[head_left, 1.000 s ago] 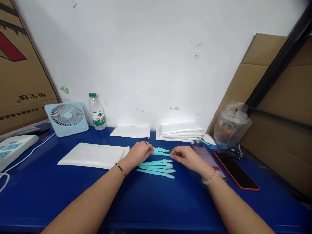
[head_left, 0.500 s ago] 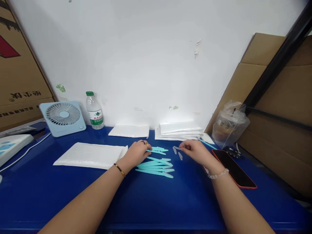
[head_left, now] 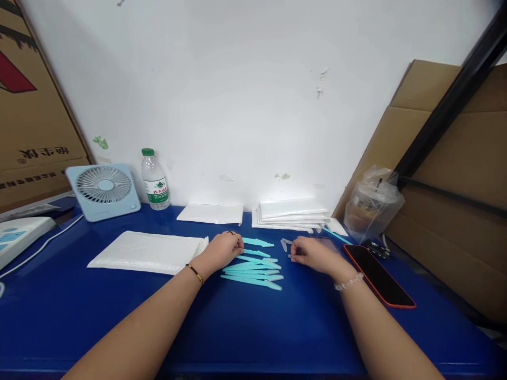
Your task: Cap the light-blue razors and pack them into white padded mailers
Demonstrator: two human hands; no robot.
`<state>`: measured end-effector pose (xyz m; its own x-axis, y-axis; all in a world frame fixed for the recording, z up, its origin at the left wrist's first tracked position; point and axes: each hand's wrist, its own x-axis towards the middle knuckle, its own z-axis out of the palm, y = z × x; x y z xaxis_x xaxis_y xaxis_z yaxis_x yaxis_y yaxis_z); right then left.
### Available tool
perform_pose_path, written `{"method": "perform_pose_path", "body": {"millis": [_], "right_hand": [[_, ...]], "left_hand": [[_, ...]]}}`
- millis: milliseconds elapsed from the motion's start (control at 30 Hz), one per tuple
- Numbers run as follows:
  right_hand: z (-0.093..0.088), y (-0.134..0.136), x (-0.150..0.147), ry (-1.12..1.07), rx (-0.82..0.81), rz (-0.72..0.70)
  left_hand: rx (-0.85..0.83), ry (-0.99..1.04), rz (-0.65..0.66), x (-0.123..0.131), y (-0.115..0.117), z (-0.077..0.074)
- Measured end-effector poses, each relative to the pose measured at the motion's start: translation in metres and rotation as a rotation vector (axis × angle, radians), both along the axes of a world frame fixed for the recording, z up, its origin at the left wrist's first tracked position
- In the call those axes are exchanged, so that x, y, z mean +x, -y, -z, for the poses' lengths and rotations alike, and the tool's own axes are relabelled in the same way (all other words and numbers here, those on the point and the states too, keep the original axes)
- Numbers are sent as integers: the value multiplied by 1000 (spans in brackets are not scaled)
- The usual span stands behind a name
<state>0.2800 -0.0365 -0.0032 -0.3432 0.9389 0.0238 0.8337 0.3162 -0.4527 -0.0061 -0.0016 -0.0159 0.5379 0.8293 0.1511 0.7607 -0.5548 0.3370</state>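
Note:
Several slim turquoise plastic tools [head_left: 253, 272] lie side by side on the blue table [head_left: 237, 327], with one more turquoise tool [head_left: 257, 242] a little farther back. My left hand [head_left: 222, 250] rests curled at their left ends, its fingers closed on the end of one turquoise tool. My right hand [head_left: 315, 256] lies to the right of the pile, fingers pinched by a small clear cap [head_left: 291, 257]. Another clear cap [head_left: 284, 243] lies just behind it.
A white padded mailer [head_left: 146, 252] lies left of my left hand; more mailers [head_left: 293, 214] are stacked by the wall. A phone [head_left: 378, 274] lies at the right, a bagged cup [head_left: 372, 203] behind it. A small fan [head_left: 103, 190], a water bottle [head_left: 155, 180] and cardboard boxes stand around.
My right hand pulled a clear cap off a tool, carried it to the right and back, and now rests lower by the caps. My left hand stayed at the pile.

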Motion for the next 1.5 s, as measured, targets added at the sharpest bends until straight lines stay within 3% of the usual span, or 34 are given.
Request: {"method": "perform_pose_path", "body": {"millis": [167,567,700,867,1000,1267,1500], "right_hand": [[0,4,-15,-273,-77,-34],[-2,10,-36,-349,-112,-101],[-3,9,-31,-288,-108,-114],[4,-5,-15,-121,197,141],[12,-15,-20,31,215,183],[15,-12,-30,285,257,194],[17,-15,-17,-93,234,173]], "left_hand": [[-53,47,23,1,1,-2],[-78,121,82,11,11,-7],[-110,111,125,11,13,-7],[103,76,-32,2,-1,2],[101,-5,-86,0,-9,6],[126,-58,-52,1,-8,2],[205,-75,-5,-2,-5,0]]}}
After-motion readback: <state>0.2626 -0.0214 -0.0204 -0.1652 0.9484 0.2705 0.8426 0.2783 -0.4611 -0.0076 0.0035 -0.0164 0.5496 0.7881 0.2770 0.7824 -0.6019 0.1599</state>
